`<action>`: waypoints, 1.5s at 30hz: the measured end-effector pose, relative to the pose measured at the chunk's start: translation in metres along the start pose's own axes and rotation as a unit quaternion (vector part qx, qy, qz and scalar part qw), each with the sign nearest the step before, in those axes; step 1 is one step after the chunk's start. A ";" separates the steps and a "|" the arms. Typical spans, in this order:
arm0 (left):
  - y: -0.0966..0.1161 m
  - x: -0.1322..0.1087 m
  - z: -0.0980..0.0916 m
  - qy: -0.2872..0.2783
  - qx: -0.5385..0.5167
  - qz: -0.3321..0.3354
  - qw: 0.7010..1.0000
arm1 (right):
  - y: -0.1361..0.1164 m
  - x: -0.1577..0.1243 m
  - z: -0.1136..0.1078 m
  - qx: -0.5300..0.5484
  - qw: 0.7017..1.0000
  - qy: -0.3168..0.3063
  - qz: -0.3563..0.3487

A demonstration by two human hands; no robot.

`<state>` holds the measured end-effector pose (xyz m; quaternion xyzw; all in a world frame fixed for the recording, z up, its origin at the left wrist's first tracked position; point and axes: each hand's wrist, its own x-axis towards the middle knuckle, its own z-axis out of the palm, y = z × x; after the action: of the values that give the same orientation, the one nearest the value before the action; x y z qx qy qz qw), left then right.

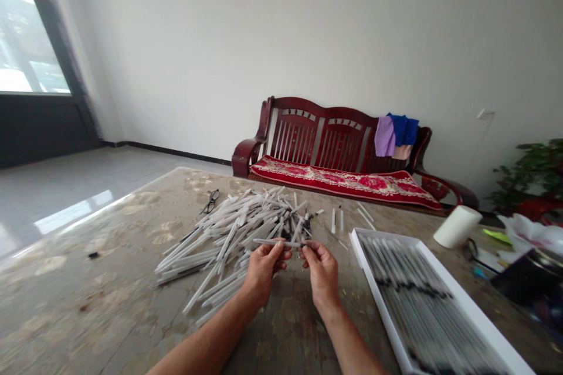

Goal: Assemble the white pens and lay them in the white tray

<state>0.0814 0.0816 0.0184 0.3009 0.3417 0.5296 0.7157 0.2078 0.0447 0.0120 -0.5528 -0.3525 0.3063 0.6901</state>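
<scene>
Between my two hands a thin translucent tube [288, 243] lies level, with a dark tip at its right end. My left hand [266, 266] pinches its middle between thumb and fingers. At the dark right end, my right hand [321, 266] has its thumb and fingertips closed on the tube. A large loose pile of whitish translucent tubes [229, 225] spreads behind and to the left of my hands. Small dark pieces [303, 222] lie at the pile's right edge. To the right, a white box [378, 299] holds rows of tubes with black parts.
Black scissors [211, 202] lie behind the pile, and a small black piece [93, 255] sits at the left. A white roll [457, 227] and a dark object [523, 281] stand at the right. Beyond the table [127, 281] is a red wooden bench [334, 135].
</scene>
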 end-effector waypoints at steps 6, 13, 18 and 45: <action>-0.004 0.001 -0.001 0.002 0.012 0.014 1.000 | 0.006 0.000 -0.004 -0.107 0.992 -0.017 -0.072; -0.005 -0.002 0.000 -0.005 0.021 0.043 0.999 | 0.003 -0.005 -0.004 -0.309 0.924 -0.011 -0.225; -0.002 -0.005 0.001 -0.007 0.031 0.060 0.998 | 0.004 -0.003 0.002 -0.377 0.895 0.001 -0.238; -0.005 -0.003 0.002 -0.027 0.073 0.049 0.996 | -0.002 -0.002 -0.013 -0.173 0.980 -0.097 -0.031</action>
<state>0.0852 0.0771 0.0168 0.3824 0.3449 0.5296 0.6741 0.2175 0.0358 0.0124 -0.6208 -0.4822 0.2710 0.5556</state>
